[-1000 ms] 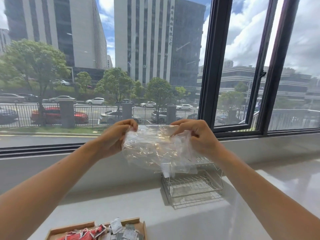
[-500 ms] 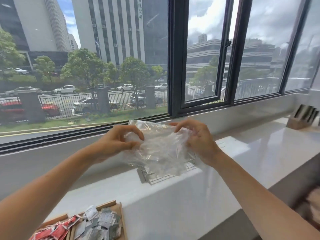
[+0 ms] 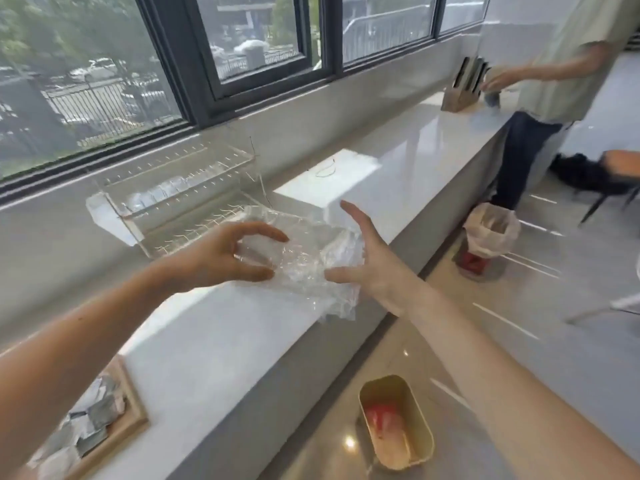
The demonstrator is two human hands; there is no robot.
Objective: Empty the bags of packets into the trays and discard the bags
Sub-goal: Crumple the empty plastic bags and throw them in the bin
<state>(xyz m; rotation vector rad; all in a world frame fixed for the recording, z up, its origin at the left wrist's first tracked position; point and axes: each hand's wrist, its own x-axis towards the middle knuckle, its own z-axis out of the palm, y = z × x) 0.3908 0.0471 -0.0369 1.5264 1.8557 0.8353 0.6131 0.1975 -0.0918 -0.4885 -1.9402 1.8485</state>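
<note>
Holding a crumpled clear plastic bag (image 3: pixel 304 258) up in the air over the front edge of the white worktop (image 3: pixel 214 341), in front of the wire dish rack (image 3: pixel 180 199) set against the back edge under the window. Cupping the bag's left end with the left hand (image 3: pixel 221 261), fingers curled over the top and thumb underneath, film bunched between them. Spreading the right hand (image 3: pixel 372 265) wide at the other end, fingers straight and apart, thumb tip at the film; cannot tell whether actually touching. Seemingly empty: no packets visible through the film, though wrinkles and glare hide part of the inside. Probably almost weightless, limp yet springy, apt to unfold once let go, slick between fingers and easily carried off by a draught. Nothing fragile here. Best taken by squeezing the whole wad into one fist, not by pinching a loose corner, which would leave the rest trailing and catching. Well apart from the bag, at the near left corner of the worktop, a wooden tray (image 3: pixel 133 396) with packets (image 3: pixel 93 414) in it. For discarding, two candidates on the floor: a yellow bin (image 3: pixel 424 420) close below the front edge with something red inside, and a lined bin (image 3: pixel 491 233) farther along, near another person (image 3: pixel 561 64) standing by the knife block (image 3: pixel 462 91) at the far end. Worth releasing low over the opening to avoid drift.
</note>
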